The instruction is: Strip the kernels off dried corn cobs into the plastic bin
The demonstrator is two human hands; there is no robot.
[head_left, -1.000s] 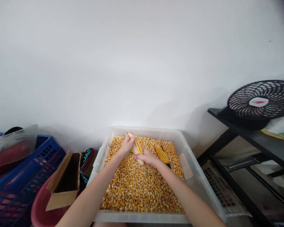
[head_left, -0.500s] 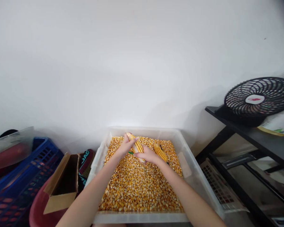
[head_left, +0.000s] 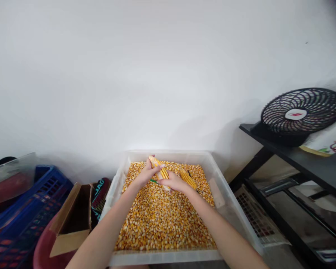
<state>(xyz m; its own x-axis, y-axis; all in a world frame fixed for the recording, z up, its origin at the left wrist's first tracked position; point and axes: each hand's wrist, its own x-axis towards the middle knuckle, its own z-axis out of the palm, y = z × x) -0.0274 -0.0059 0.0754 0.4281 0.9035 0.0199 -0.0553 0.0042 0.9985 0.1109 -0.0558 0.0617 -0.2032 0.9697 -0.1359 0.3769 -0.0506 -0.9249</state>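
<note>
Corn cob (head_left: 160,170) sits between both hands at the far middle of the bin, tilted, tip pointing up-left toward the wall, part of its length stripped pale, rest carrying yellow kernels. Left hand (head_left: 146,174) wraps the upper end, fingers curled closed around it, thumb across the kernels. Right hand (head_left: 174,182) grips the lower end, fingers closed over it, knuckles up. A thin green bit (head_left: 153,181) shows just under the cob between the hands; can't tell what it is. Second cob (head_left: 188,179) lies on the kernels just right of the right hand, full of kernels, angled the same way, not touched. Loose kernels (head_left: 162,224) fill the clear plastic bin (head_left: 229,209) from wall to wall; both forearms reach over the near rim. Left of the bin: open cardboard box (head_left: 72,220) touching or just beside it, a dark bag with teal lettering (head_left: 100,194) wedged between box and bin, a red tub (head_left: 43,254) under the box, blue crate (head_left: 25,213) further left with a clear lid (head_left: 11,172) leaning on it. Right of the bin: black shelf frame (head_left: 296,157) with a black fan (head_left: 301,116) lying face up on top, printed bag (head_left: 327,140) beside the fan, a grille-like panel (head_left: 254,213) on the lower level. White wall (head_left: 156,74) behind everything.
</note>
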